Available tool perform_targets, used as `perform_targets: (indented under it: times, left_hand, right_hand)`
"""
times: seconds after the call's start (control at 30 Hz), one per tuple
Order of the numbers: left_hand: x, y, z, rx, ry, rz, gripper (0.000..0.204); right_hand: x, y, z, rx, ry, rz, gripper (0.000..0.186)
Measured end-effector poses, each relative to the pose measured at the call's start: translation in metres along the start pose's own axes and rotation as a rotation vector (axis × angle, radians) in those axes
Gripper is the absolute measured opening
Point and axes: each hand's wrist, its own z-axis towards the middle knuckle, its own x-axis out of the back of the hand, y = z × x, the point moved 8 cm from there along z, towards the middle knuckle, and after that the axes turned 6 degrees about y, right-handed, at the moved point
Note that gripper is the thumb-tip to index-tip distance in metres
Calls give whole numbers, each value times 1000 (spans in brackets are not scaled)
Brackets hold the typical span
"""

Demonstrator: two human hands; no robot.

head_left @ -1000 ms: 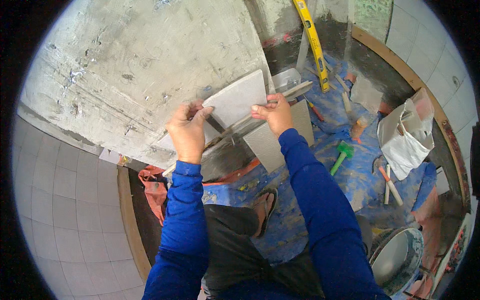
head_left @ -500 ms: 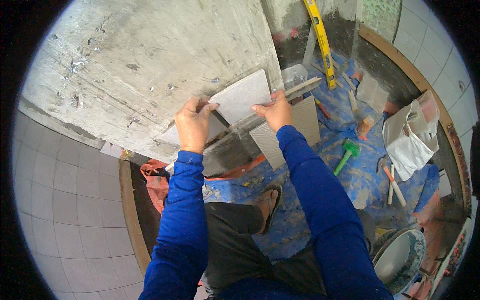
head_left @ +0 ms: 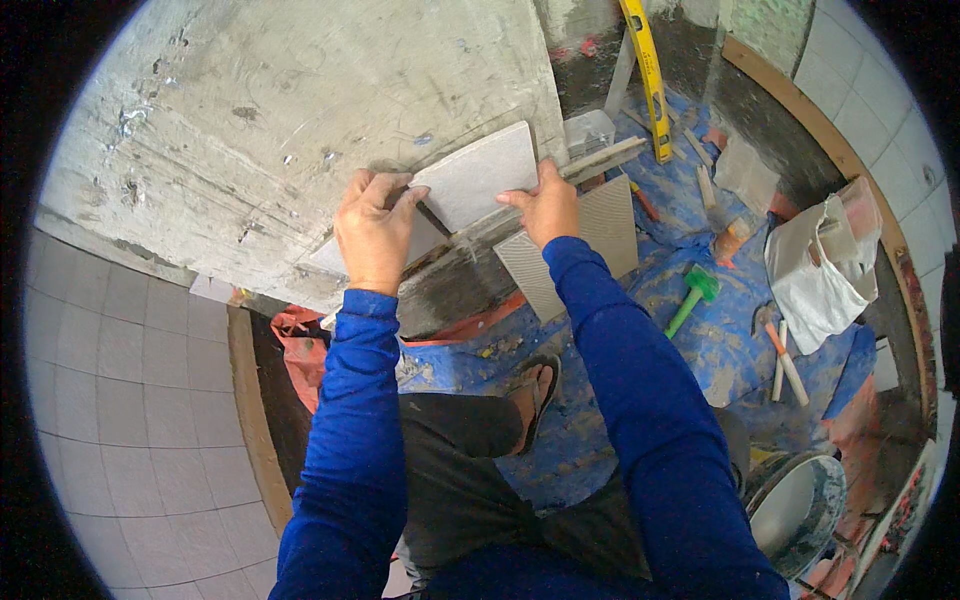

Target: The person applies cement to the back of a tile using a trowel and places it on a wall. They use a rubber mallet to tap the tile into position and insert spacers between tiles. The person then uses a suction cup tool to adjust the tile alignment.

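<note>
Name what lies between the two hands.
A pale tile, held at its sides by the left hand and the right hand; the head view shows it.

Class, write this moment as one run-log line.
pale tile: in front of concrete wall | left hand: holding its left side | right hand: holding its right side | green mallet: on blue sheet

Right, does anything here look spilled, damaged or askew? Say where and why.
Two things. The blue tarp beside the bag is rumpled and smeared with pale grime, perhaps mortar. The wall behind the tile is pitted and scuffed, so its face looks uneven.
</note>
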Motion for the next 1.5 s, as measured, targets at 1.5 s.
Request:
perform_targets:
  times: [1.5]
  left_hand:
    - [-5, -8, 5, -52, -36, 266, 23]
  right_hand:
    - [-10, -22, -6, 61, -114, -365, 89]
